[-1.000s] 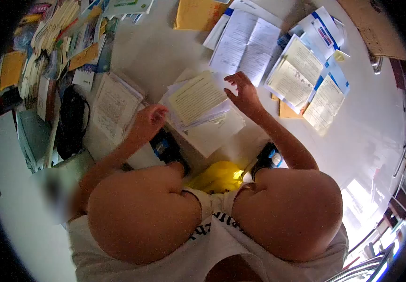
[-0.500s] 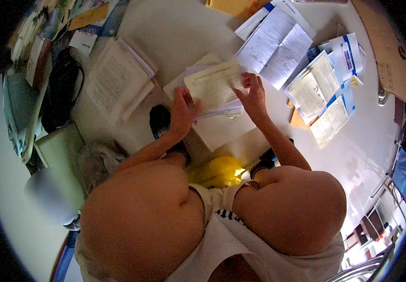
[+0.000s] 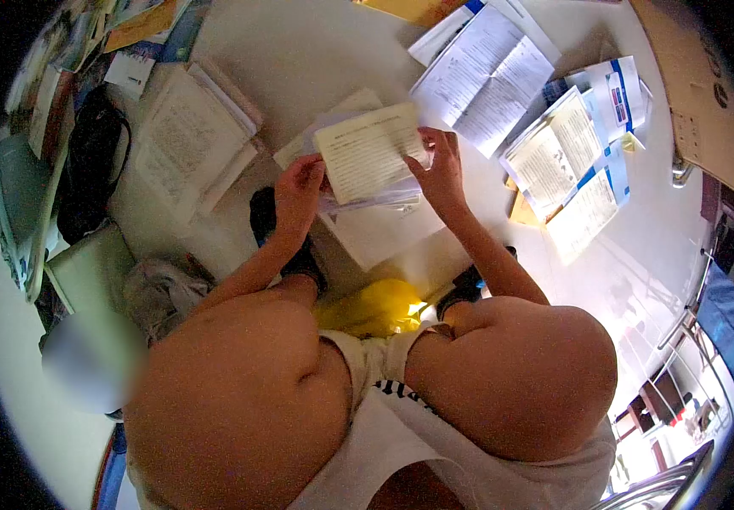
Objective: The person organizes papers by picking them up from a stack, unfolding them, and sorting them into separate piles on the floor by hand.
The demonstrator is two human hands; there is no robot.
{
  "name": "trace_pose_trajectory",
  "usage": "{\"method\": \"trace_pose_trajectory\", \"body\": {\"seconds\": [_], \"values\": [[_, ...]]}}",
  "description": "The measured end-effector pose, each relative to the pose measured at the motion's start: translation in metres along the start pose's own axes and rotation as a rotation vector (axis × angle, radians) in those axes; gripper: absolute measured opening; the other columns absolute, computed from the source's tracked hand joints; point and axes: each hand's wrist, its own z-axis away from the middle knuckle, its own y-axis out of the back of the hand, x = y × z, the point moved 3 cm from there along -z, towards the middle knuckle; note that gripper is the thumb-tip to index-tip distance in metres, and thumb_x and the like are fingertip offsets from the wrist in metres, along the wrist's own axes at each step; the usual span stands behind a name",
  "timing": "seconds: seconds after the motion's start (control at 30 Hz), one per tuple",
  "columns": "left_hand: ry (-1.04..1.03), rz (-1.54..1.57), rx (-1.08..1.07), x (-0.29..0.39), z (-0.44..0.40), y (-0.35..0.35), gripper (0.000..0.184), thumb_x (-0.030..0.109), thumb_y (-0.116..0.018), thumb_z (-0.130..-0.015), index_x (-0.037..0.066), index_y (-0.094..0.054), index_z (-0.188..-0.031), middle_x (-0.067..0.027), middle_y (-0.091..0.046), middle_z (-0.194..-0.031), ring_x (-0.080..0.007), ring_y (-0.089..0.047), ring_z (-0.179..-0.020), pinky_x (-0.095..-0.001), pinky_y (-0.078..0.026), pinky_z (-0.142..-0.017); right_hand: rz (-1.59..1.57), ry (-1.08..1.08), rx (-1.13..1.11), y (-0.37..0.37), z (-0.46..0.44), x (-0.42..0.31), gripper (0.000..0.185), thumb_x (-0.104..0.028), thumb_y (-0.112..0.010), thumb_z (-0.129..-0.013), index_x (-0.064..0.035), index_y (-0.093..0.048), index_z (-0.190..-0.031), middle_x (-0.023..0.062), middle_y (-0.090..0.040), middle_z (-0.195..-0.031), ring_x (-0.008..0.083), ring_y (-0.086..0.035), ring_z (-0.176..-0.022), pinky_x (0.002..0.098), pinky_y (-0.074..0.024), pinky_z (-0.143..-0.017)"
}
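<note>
A cream printed sheet of paper is held up between my two hands, above a loose stack of papers on the floor. My left hand pinches the left edge of the sheet, its fingers curled. On the other side, the thumb of my right hand lies over the sheet's right edge, with the fingers bent behind it. More pale sheets stick out beyond the top of the held one. The print is too small to read.
Left of my hands lies another paper pile. Unfolded printed sheets and booklets spread out at the right, near a cardboard box. A black bag stands at the left. Something yellow sits between my legs.
The sheet looks sharper and steadier, with both hands closed at its edges. The whole view has shifted slightly, so everything appears a little further left.
</note>
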Motion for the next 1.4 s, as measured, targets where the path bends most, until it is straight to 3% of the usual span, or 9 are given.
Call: {"method": "trace_pose_trajectory", "body": {"seconds": [0.7,0.8,0.83,0.9,1.0,1.1,1.2,1.3,1.4], "values": [[0.089,-0.141,-0.038,0.004,-0.003,-0.003,0.021,0.016,-0.067,-0.098,-0.002,-0.064,-0.108,-0.0087,-0.07,-0.095,-0.0141,-0.067,-0.082,-0.0293,-0.057,-0.072,-0.05,-0.04,0.05,-0.003,0.002,0.003,0.063,-0.016,-0.085,-0.075,-0.006,-0.054,-0.129,0.0152,-0.056,-0.112,0.0309,-0.058,-0.102,0.0437,-0.0498,-0.092],[0.088,-0.247,-0.061,-0.002,-0.004,-0.004,0.031,0.018,-0.074,-0.093,-0.001,-0.061,-0.114,-0.0092,-0.069,-0.099,-0.0152,-0.066,-0.089,-0.0307,-0.057,-0.077,-0.018,-0.093,-0.015,0.001,0.001,-0.001,0.076,-0.015,-0.085,-0.076,-0.0071,-0.046,-0.141,0.0161,-0.054,-0.124,0.032,-0.055,-0.113,0.0452,-0.0481,-0.098],[-0.029,-0.22,-0.047,-0.01,-0.008,-0.004,0.041,0.019,-0.078,-0.089,0.0,-0.058,-0.119,-0.0103,-0.068,-0.104,-0.0166,-0.066,-0.093,-0.0319,-0.057,-0.081,-0.018,-0.092,-0.016,0.004,0.0,-0.006,0.076,-0.015,-0.085,-0.076,-0.0071,-0.046,-0.141,0.0161,-0.054,-0.124,0.032,-0.055,-0.113,0.0452,-0.0481,-0.098],[-0.149,-0.192,-0.032,-0.011,-0.009,-0.006,0.052,0.021,-0.082,-0.085,0.0,-0.054,-0.124,-0.0114,-0.066,-0.11,-0.0179,-0.065,-0.098,-0.0331,-0.057,-0.084,0.178,0.087,-0.032,0.01,-0.004,-0.023,0.087,-0.016,-0.085,-0.075,-0.0135,-0.039,-0.149,0.0187,-0.041,-0.147,0.0378,-0.042,-0.135,0.0516,-0.0392,-0.111],[-0.159,-0.167,-0.014,0.009,-0.004,-0.013,0.07,0.022,-0.086,-0.08,0.0,-0.046,-0.134,-0.0131,-0.062,-0.119,-0.0209,-0.064,-0.103,-0.0353,-0.056,-0.089,0.252,0.271,-0.094,0.012,-0.014,-0.039,0.081,-0.02,-0.082,-0.076,-0.0207,-0.044,-0.148,0.0208,-0.027,-0.158,0.0439,-0.03,-0.144,0.0545,-0.0317,-0.115],[-0.149,-0.274,-0.051,0.013,-0.001,-0.015,0.076,0.022,-0.086,-0.079,0.002,-0.042,-0.138,-0.0132,-0.059,-0.12,-0.0225,-0.064,-0.104,-0.0352,-0.057,-0.088,0.303,0.391,-0.207,0.015,-0.026,-0.049,0.078,-0.015,-0.084,-0.074,-0.0275,-0.05,-0.144,0.0182,-0.016,-0.164,0.0397,-0.018,-0.151,0.0565,-0.0269,-0.12],[-0.184,-0.388,-0.109,0.007,-0.003,-0.014,0.081,0.021,-0.086,-0.08,0.005,-0.037,-0.143,-0.0135,-0.059,-0.119,-0.023,-0.064,-0.103,-0.0345,-0.057,-0.087,0.24,0.449,-0.184,0.012,-0.035,-0.045,0.065,-0.014,-0.083,-0.074,-0.0262,-0.06,-0.134,0.0121,-0.028,-0.161,0.0378,-0.024,-0.15,0.0557,-0.0283,-0.119],[-0.122,-0.345,-0.079,-0.003,-0.008,-0.01,0.079,0.023,-0.084,-0.082,0.007,-0.037,-0.144,-0.0139,-0.057,-0.121,-0.0237,-0.062,-0.104,-0.0342,-0.058,-0.085,0.251,0.385,-0.204,0.024,-0.031,-0.047,0.067,-0.028,-0.075,-0.088,-0.0203,-0.046,-0.148,0.0129,-0.039,-0.157,0.0419,-0.032,-0.144,0.0519,-0.0266,-0.12],[-0.035,-0.213,-0.005,-0.006,-0.005,-0.008,0.073,0.028,-0.08,-0.086,0.006,-0.04,-0.143,-0.0161,-0.054,-0.124,-0.0256,-0.057,-0.113,-0.0386,-0.054,-0.092,0.064,0.279,-0.138,0.057,-0.01,-0.07,0.074,-0.03,-0.081,-0.083,-0.0197,-0.046,-0.148,0.0092,-0.045,-0.153,0.0373,-0.036,-0.144,0.0523,-0.0254,-0.121]]}}
